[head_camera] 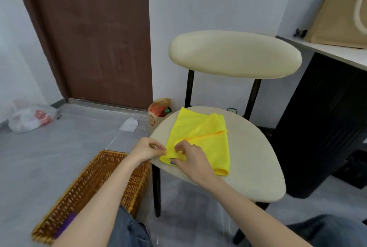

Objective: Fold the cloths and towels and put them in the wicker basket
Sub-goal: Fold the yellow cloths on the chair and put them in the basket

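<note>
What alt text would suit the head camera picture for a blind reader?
A person's left hand and right hand pinch the near corner of a partly folded yellow cloth on a cream chair. A wicker basket stands on the floor to the left.

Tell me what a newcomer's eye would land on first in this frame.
The bright yellow cloth stands out first, lying partly folded on the cream chair seat in the middle of the view. The left hand and the right hand both pinch its near corner at the seat's front edge. The wicker basket sits on the floor to the left of the chair.
</note>
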Demonstrator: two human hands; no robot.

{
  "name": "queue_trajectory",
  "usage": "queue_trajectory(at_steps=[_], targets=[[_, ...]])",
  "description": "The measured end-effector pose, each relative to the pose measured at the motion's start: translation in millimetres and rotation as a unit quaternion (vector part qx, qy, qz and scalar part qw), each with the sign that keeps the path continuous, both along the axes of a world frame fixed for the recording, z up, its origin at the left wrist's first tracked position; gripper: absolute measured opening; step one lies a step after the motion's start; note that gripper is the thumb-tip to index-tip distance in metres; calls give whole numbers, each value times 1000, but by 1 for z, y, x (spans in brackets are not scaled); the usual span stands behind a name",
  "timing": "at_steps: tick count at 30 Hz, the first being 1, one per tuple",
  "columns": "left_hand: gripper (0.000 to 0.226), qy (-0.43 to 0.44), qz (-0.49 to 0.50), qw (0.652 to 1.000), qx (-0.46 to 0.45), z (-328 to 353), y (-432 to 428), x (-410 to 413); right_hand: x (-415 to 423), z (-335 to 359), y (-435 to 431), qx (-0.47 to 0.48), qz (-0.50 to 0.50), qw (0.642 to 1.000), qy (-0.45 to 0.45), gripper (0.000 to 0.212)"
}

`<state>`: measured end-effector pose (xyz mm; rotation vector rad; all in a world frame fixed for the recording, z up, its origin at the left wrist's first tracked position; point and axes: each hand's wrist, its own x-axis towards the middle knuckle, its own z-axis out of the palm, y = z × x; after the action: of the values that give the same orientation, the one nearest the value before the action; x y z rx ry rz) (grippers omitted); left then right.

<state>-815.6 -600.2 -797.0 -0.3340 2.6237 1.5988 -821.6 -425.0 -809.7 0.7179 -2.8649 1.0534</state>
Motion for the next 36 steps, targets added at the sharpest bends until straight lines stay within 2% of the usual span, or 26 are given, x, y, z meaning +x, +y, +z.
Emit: queue_trajectory(at_steps=[2, 6, 10, 15, 20, 23, 27, 32, 36], targets=[[11, 6, -5, 1000, -12, 0, 0, -1, 0, -3, 9, 27, -2, 999, 30, 35], [42, -55, -3, 998, -18, 6, 9, 0, -2, -5, 28, 69, 12, 995, 72, 28], [55, -64, -33, 995, -72, 6, 16, -4, -2, -5, 38, 106, 44, 990, 84, 33], [27, -43, -37, 996, -64, 4, 15, -6, 2, -5, 49, 132, 48, 984, 111, 48], [25, -43, -29, 997, -55, 4, 9, -3, 2, -7, 63, 134, 12, 983, 122, 52], [21, -23, -30, 997, -60, 1, 7, -3, 3, -12, 71, 153, -58, 974, 155, 56], [21, 9, -29, 994, -107, -5, 10, -2, 2, -17, 89, 198, -140, 948, 205, 53], [25, 29, -41, 981, -189, -8, 23, 0, 0, -12, 105, 238, -143, 929, 244, 31], [26, 38, -51, 975, -212, -5, 44, 6, -5, -11, 123, 266, -130, 934, 198, 33]])
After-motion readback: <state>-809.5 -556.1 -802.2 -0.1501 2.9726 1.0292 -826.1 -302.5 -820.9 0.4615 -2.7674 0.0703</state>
